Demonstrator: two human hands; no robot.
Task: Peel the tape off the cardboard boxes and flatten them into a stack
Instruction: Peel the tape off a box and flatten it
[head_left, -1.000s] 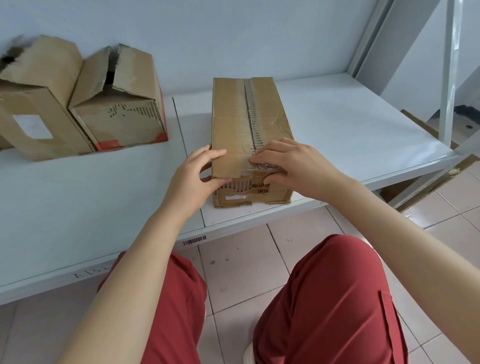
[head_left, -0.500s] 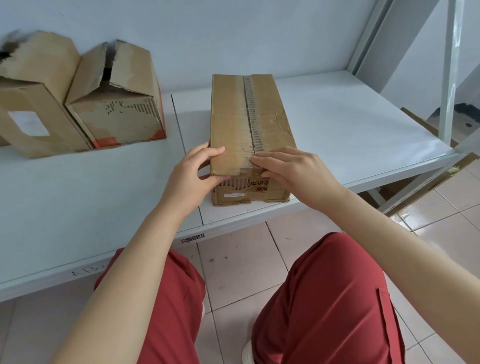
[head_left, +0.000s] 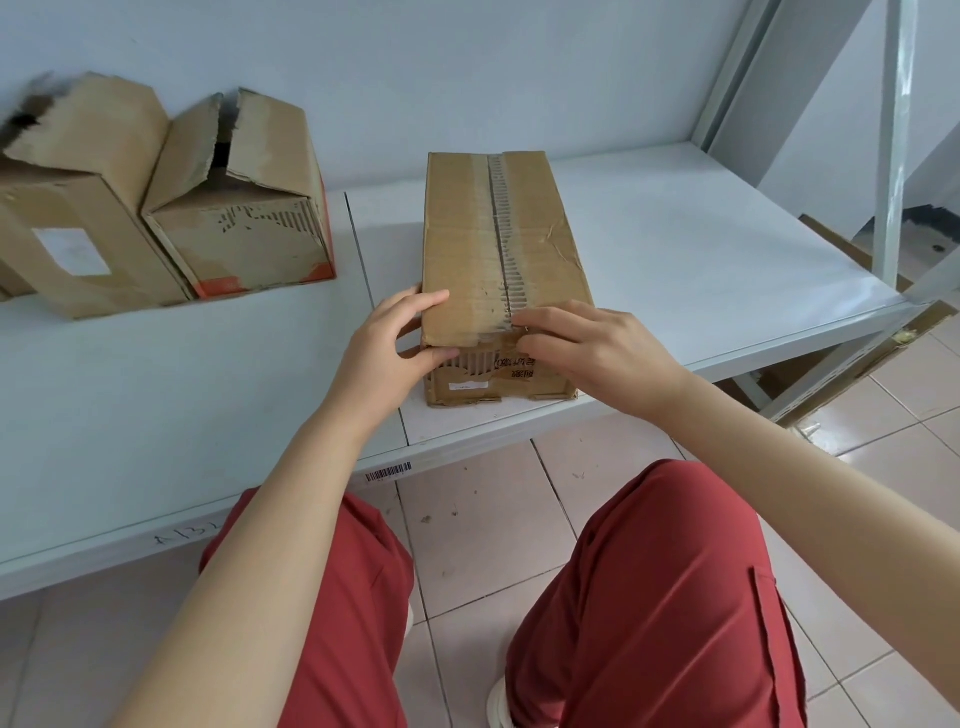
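A long closed cardboard box (head_left: 467, 234) lies on the white shelf (head_left: 701, 260), its near end facing me. A strip of clear tape (head_left: 491, 249) runs along its top seam beside a band of torn, ribbed cardboard. My left hand (head_left: 384, 353) grips the box's near left corner, fingers on top and thumb on the end face. My right hand (head_left: 587, 348) lies over the near right edge, its fingertips picking at the tape end by the seam. What those fingertips hold is hidden.
Two more worn cardboard boxes (head_left: 244, 208) (head_left: 72, 208) with torn open tops stand at the back left of the shelf. A metal shelf post (head_left: 893, 140) rises at the right. My red-trousered knees are over a tiled floor (head_left: 467, 535) below.
The view has shifted slightly. My right hand's fingertips have crept along the near top edge to the seam. My left hand keeps its grip on the corner.
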